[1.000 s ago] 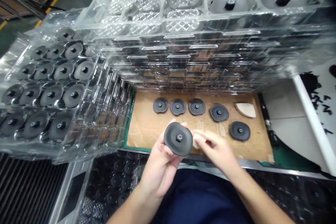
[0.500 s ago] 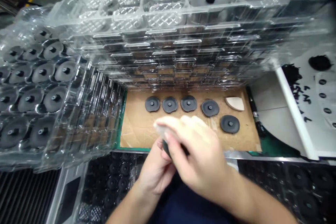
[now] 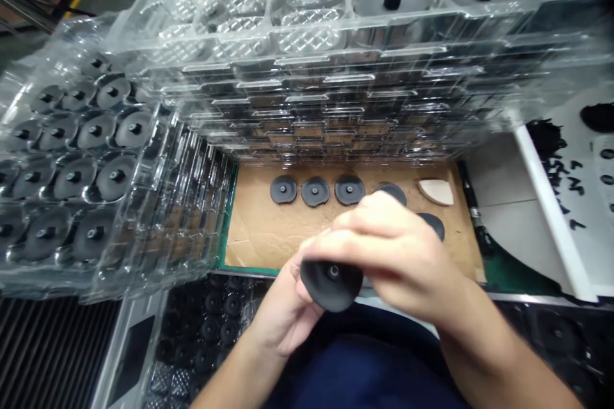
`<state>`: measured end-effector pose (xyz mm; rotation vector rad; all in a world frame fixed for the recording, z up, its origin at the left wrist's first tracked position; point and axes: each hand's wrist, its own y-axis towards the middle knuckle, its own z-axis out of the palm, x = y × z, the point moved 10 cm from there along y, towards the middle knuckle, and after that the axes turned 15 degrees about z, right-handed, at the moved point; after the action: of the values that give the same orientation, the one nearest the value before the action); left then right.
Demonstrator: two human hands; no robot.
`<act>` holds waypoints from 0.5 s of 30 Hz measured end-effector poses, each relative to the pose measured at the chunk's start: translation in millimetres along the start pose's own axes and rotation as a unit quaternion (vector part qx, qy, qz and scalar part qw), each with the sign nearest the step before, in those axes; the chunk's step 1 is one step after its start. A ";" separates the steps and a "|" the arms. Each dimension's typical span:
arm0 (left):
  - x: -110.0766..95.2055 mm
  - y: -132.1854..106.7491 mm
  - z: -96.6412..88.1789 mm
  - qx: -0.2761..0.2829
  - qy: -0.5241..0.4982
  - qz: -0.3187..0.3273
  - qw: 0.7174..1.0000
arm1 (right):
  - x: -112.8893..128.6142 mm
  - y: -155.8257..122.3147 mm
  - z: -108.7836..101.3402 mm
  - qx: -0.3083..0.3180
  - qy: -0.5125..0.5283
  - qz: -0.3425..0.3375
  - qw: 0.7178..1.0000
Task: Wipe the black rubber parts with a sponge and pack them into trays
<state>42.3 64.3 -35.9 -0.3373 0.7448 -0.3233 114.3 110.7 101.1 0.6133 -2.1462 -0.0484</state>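
Observation:
My left hand (image 3: pixel 288 307) grips a round black plastic disc (image 3: pixel 330 291) by its left edge. The disc is tilted, and the side with a short hollow stem in its centre faces me. Across its far edge lie the bent fingers of my right hand (image 3: pixel 388 243); whatever is under them is hidden. Beyond my hands, several similar discs (image 3: pixel 314 191) lie stem up in a row on a brown cardboard sheet (image 3: pixel 259 236). Two of them are partly covered by my right hand. A pale wedge-shaped piece (image 3: pixel 435 192) rests at the sheet's far right.
Tall stacks of clear plastic trays stand at the back (image 3: pixel 316 86) and on the left (image 3: pixel 158 204), many pockets holding black discs. A white panel (image 3: pixel 551 204) borders the right side, with a black pen-like tool (image 3: pixel 472 208) beside the cardboard. More trays (image 3: pixel 211 326) sit low at the front.
The disc has turned so its stemmed face shows toward me. My right hand has shifted right, and the pale edge seen at its fingertips is now out of sight.

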 end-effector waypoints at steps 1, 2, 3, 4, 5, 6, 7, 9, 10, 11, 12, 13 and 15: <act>-1.2 -0.5 3.2 0.014 -0.019 0.001 1.000 | -15.0 -0.9 -2.4 -0.017 0.007 0.042 0.999; -2.4 -1.3 6.7 0.029 -0.041 0.000 0.999 | -32.8 -5.7 -4.7 -0.039 0.019 0.098 0.994; -3.1 -2.1 10.0 0.042 -0.062 -0.004 0.997 | -50.5 -15.2 -5.8 -0.060 0.042 0.154 0.985; -3.2 -2.9 12.7 0.053 -0.078 -0.011 0.995 | -67.3 -28.4 -4.1 -0.075 0.073 0.206 0.973; -2.6 -3.5 14.5 0.060 -0.088 -0.020 0.994 | -82.9 -44.2 0.8 -0.084 0.105 0.255 0.958; -1.7 -3.9 16.0 0.067 -0.093 -0.029 0.993 | -96.8 -60.9 8.7 -0.084 0.130 0.300 0.941; -0.5 -3.9 17.4 0.073 -0.096 -0.037 0.992 | -109.1 -77.1 18.8 -0.074 0.147 0.340 0.926; 0.8 -2.9 20.2 0.083 -0.102 -0.048 0.990 | -127.7 -103.6 39.8 -0.035 0.163 0.404 0.899; 0.7 -2.1 21.9 0.089 -0.105 -0.049 0.989 | -133.7 -112.2 46.5 -0.017 0.166 0.427 0.889; 0.5 -1.4 23.9 0.095 -0.107 -0.050 0.988 | -136.9 -116.9 47.7 -0.010 0.165 0.440 0.883; 0.7 -1.0 26.1 0.101 -0.108 -0.052 0.988 | -137.0 -117.3 42.6 -0.019 0.158 0.446 0.881; 1.3 -1.1 28.6 0.109 -0.108 -0.056 0.987 | -133.4 -113.6 32.1 -0.041 0.147 0.443 0.883; 4.3 -2.8 33.5 0.122 -0.106 -0.067 0.985 | -111.5 -95.2 1.6 -0.102 0.115 0.399 0.904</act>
<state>68.4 66.2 -14.3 -0.1866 0.4673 -0.4919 207.0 76.4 -7.1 -0.3916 -1.9747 0.2333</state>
